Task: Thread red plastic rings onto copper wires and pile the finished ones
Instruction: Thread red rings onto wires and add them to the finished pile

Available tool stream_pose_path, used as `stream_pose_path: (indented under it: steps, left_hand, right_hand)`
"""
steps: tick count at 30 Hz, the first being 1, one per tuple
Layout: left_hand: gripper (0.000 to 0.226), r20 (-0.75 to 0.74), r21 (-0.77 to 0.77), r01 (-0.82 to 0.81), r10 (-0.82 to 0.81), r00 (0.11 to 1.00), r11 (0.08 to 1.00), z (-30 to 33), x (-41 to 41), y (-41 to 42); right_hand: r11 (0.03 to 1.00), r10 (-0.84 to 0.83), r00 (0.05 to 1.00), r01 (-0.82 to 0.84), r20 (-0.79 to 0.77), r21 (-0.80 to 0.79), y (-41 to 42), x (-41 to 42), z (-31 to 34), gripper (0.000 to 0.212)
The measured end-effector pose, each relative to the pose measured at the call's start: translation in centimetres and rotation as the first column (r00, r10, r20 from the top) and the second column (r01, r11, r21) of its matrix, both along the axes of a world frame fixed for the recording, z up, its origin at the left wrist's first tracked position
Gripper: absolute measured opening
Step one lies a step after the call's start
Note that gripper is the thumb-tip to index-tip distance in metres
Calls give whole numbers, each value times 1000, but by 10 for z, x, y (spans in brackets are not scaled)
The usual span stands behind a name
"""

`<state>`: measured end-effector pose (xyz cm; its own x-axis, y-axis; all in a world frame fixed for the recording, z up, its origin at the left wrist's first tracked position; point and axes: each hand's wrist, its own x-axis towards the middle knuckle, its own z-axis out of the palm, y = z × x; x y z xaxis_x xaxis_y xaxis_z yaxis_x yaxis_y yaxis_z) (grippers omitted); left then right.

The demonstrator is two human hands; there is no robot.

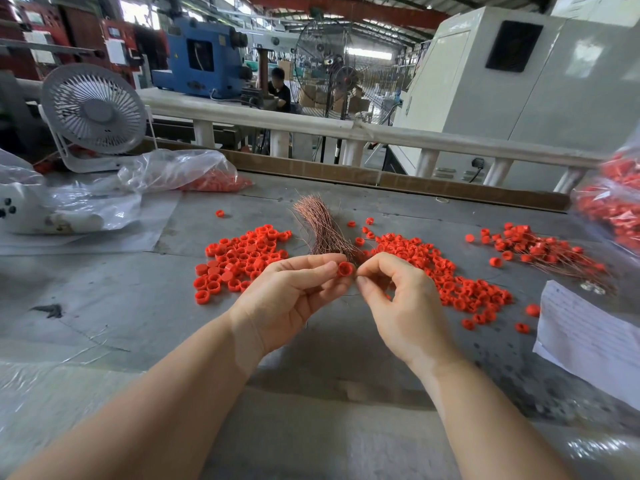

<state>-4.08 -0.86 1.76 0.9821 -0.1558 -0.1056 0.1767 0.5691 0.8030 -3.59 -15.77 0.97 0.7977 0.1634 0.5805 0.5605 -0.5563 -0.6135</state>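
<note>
My left hand pinches a red plastic ring between thumb and fingertips above the grey table. My right hand is right beside it, its thumb and forefinger pinched together at the ring's edge on a thin copper wire that is barely visible. A bundle of copper wires lies just behind both hands. Loose red rings lie in two heaps, one at the left and one at the right. A pile of finished rings on wires sits further right.
A white desk fan and plastic bags holding red rings stand at the back left. Another bag of red parts is at the far right. A white paper sheet lies at the right. A person sits at a machine behind the rail.
</note>
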Motion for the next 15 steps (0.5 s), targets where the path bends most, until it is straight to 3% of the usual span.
stream_pose_path:
  steps: [15]
  left_hand:
    - [21, 7, -94, 92, -92, 996, 991, 0, 0, 2]
  right_hand:
    - [983, 77, 993, -61, -89, 175, 0, 2, 1, 17]
